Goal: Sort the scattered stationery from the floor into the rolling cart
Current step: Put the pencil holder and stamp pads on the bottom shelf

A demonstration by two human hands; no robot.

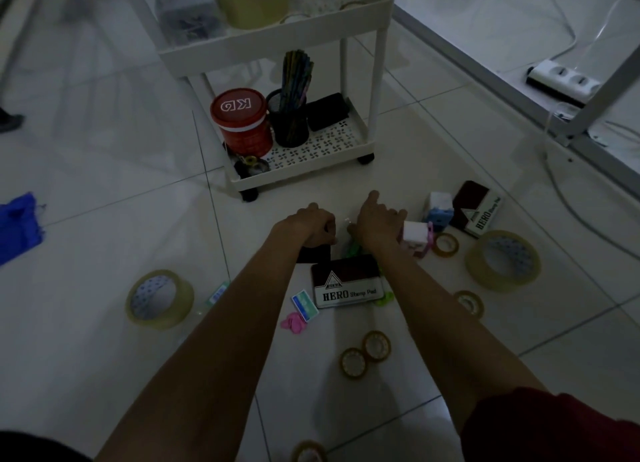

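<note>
Left hand (pixel 313 226) and right hand (pixel 377 223) curl side by side, grip unclear, beyond a maroon-topped HERO stamp pad (pixel 346 281).

- Rolling cart (pixel 277 37): top cut off by the upper edge of the frame. Upper tray contents are blurred; a yellowish roll (pixel 249 4) and a dark heap (pixel 194 25) cannot be identified.
- Lower shelf, front corner: small dark items (pixel 251 165), too dim to tell.
- Left hand (pixel 311 226): fingers curled under and out of sight, grip undetermined. It covers part of a dark flat object (pixel 315 255).
- Right hand (pixel 377 224): fingertips hidden. Its wrist hides most of a green item (pixel 353 248).
- Between the hands: pale speck (pixel 348 221), too small to name.
- Tape roll (pixel 308 452): cut off by the bottom edge.
- Blue cloth (pixel 19 224): cut off by the left edge.
- Shoe (pixel 10 122): cut off by the left edge.
</note>
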